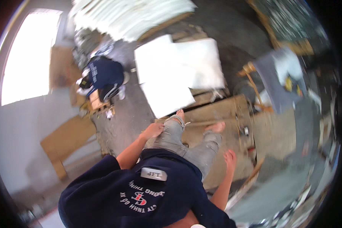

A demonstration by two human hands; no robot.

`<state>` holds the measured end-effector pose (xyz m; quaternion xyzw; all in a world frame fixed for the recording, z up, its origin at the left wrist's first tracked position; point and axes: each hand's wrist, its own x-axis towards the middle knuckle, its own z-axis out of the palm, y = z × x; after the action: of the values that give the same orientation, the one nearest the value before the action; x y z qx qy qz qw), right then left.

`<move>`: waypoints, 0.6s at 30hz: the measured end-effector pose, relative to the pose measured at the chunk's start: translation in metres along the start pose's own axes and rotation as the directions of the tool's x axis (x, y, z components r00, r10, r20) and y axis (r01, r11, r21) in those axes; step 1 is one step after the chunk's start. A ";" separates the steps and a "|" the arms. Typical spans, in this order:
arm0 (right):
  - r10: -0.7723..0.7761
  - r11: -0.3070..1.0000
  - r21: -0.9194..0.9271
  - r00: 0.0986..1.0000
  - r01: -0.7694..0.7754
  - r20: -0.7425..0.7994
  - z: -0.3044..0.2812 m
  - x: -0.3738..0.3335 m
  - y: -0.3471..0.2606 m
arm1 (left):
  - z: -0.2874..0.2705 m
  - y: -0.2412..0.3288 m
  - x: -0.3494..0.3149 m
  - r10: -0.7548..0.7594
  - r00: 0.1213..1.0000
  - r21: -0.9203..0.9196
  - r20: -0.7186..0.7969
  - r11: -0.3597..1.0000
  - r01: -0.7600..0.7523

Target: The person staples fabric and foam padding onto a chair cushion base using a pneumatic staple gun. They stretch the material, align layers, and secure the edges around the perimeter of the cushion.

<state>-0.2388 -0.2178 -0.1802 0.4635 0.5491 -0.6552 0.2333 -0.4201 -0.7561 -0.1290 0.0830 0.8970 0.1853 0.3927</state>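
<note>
My left hand (154,130) rests against the thigh of my grey torn jeans (170,133), its fingers lying loosely on the cloth. Off the outer side of my right leg hangs my right hand (230,157), in the air, fingers loosely apart and slightly blurred; nothing shows in it. Both bare feet are on brown cardboard (212,114). Just past my left foot lie several overlapping white sheets (167,76), apart from both hands.
At the left, a person in a dark blue top (106,74) bends low by a small wooden stand (97,100). A wooden-framed rack with grey cloth (275,78) stands at the right. Far off are a white stack (129,17) and a plastic-wrapped pallet (292,22). Cardboard (70,138) leans left.
</note>
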 end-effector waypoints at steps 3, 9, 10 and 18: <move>-0.037 0.997 -0.066 0.995 0.031 -0.094 0.013 0.034 -0.032 | -0.055 0.034 0.036 -0.144 0.986 -0.232 -0.082 0.965 0.122; -0.615 0.715 -0.495 0.780 0.493 -0.112 0.147 0.137 -0.094 | -0.049 -0.082 0.119 -0.236 0.944 -0.556 -0.232 0.828 0.070; -0.624 0.677 -0.535 0.780 0.506 -0.051 0.204 0.145 -0.116 | -0.055 -0.105 0.129 -0.283 0.917 -0.606 -0.281 0.793 0.060; -0.550 0.518 -0.317 0.593 0.795 0.589 0.713 0.222 -0.242 | -0.024 -0.399 0.161 -0.917 0.343 -0.857 0.205 -0.337 -0.390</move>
<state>-0.7888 -0.7702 -0.2740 -0.0335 0.7871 -0.5870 0.1866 -0.5484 -1.0818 -0.3808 -0.6641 0.3963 0.6209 -0.1282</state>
